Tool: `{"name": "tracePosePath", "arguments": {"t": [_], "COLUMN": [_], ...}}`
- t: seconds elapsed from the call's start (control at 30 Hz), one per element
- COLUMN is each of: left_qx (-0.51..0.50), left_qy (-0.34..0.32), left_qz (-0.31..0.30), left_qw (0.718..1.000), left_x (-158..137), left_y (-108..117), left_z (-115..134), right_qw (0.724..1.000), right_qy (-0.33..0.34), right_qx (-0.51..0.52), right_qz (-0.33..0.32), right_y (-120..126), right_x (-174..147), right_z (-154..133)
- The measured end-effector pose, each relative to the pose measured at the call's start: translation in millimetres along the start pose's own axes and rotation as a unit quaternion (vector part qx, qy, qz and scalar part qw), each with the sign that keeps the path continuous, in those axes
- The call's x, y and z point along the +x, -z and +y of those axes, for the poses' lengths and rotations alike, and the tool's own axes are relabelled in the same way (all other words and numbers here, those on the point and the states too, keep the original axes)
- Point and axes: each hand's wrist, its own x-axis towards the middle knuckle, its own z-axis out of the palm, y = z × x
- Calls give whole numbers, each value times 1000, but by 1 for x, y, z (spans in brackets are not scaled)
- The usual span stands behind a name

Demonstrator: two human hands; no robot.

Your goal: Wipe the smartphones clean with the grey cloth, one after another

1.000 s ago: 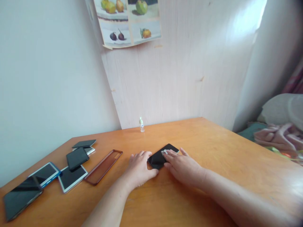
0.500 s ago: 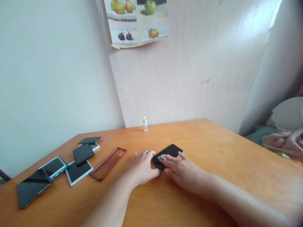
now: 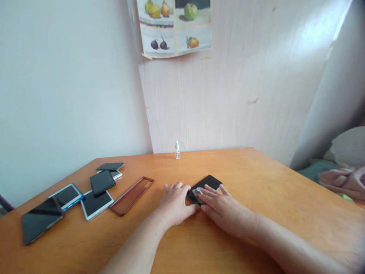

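Observation:
A black smartphone [image 3: 212, 182] lies face up and slanted on the wooden table. My left hand [image 3: 178, 205] braces its near left end, fingers along one side and thumb along the other. Flat over the screen rests my right hand [image 3: 221, 205], its fingers pressing a small, crumpled, whitish wipe [image 3: 196, 192] against the glass. Part of the phone is hidden under that hand. Left of my left hand lies an empty, see-through brown phone case [image 3: 132, 196].
Several phones and tablets, some overlapping, lie at the left, among them a white-framed tablet [image 3: 97, 204] and a dark tablet [image 3: 42, 220]. A small spray bottle [image 3: 178, 151] stands near the table's back edge. Fruit pictures [image 3: 175, 28] hang on the wall.
The view has shifted slightly, so everything sits a little differently in frame. Both hands stay at the phone, and the wipe remains under the right fingers on the screen.

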Motion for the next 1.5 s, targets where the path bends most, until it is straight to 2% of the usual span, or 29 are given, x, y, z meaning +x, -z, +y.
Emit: {"name": "tracePosePath", "arguments": {"t": [0.1,0.17,0.23,0.37,0.43,0.6,0.67,0.73,0.87,0.93,1.0,1.13,1.2,1.27,1.4,1.43,1.5], "left_qx": [-1,-3,-5,-6,-7,-24,-27,-29,-23,-25,-30,-37,-39,-39,-38,-37,-37], "left_qy": [3,7,11,10,11,18,17,13,17,19,19,20,18,17,15,13,12], "left_qz": [-8,-10,-8,1,0,-4,-3,-1,4,6,3,-9,-7,-1,7,8,9], "left_qw": [1000,1000,1000,1000,1000,1000,999,1000,1000,999,999,999,999,999,999,999,999], "left_x": [1,1,1,0,-1,-1,-1,-1,-2,-2,-2,-2,-2,-2,-2,-2,-2], "left_y": [0,0,0,0,0,1,0,-1,-2,-3,-3,-5,-5,-6,-7,-7,-7], "left_z": [0,0,1,3,3,4,4,4,4,4,4,3,2,2,2,1,1], "right_qw": [990,982,986,999,999,981,974,979,996,996,995,978,974,981,996,996,996], "right_qy": [-129,-168,-140,7,19,-156,-176,-141,18,58,43,-88,-104,-73,41,52,34], "right_qx": [-54,-78,-78,-25,-21,-101,-123,-131,-81,-58,-65,-131,-140,-123,-53,-46,-57], "right_qz": [35,47,44,19,20,60,66,65,41,38,57,138,147,131,59,49,54], "right_y": [2,1,-1,-8,-10,-5,-5,-8,-19,-25,-31,-40,-41,-39,-33,-31,-29], "right_x": [10,13,13,5,5,15,17,16,6,2,2,12,14,13,4,3,4], "right_z": [28,38,34,6,3,43,53,49,15,11,25,77,87,77,32,27,31]}}
